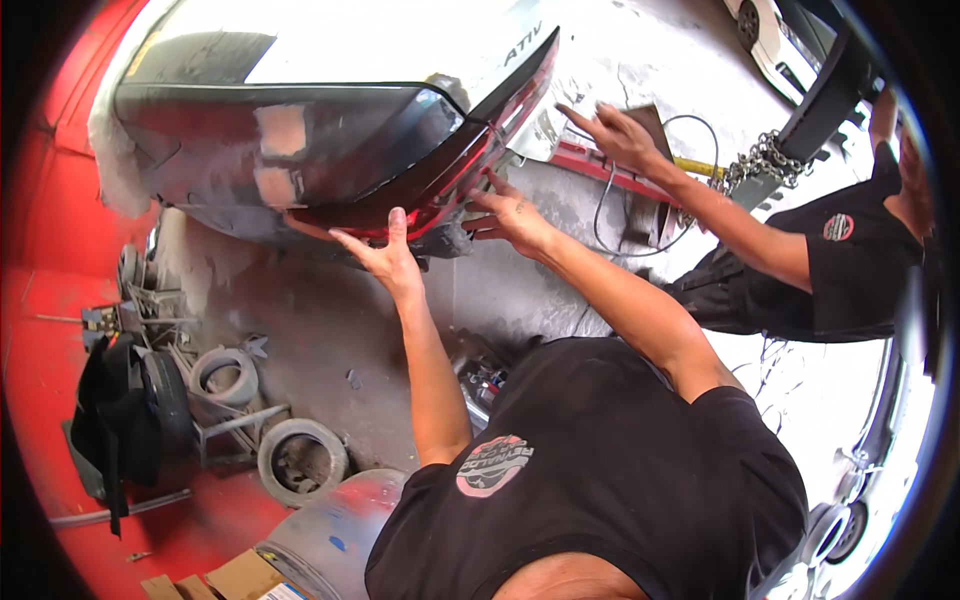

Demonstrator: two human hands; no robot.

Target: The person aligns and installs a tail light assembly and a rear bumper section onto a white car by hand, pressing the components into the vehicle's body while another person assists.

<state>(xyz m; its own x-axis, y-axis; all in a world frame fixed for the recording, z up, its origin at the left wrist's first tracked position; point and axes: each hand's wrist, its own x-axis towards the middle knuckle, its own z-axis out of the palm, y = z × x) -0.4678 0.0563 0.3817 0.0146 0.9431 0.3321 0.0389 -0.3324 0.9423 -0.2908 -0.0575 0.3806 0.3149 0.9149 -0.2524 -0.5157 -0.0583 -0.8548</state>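
A car's red tail light (440, 190) runs along the rear corner of a dark, sanded body panel (340, 150). Two pale filler patches mark that panel. My left hand (388, 262) is at the lamp's lower left end, thumb up and fingers spread; whether the fingertips touch it is hard to tell. Farther right, my right hand (515, 215) reaches to the lamp's lower edge with its fingers apart. Neither hand is wrapped round anything. Beyond it, a co-worker's hand (622, 138) points toward the lamp's upper end.
The co-worker in a black shirt (850, 255) stands at right, beside a post with a chain (765, 165). A red metal beam (600, 168) and a looped cable lie behind the car. Used tires (300, 462) and a metal frame stand at lower left, near a red wall.
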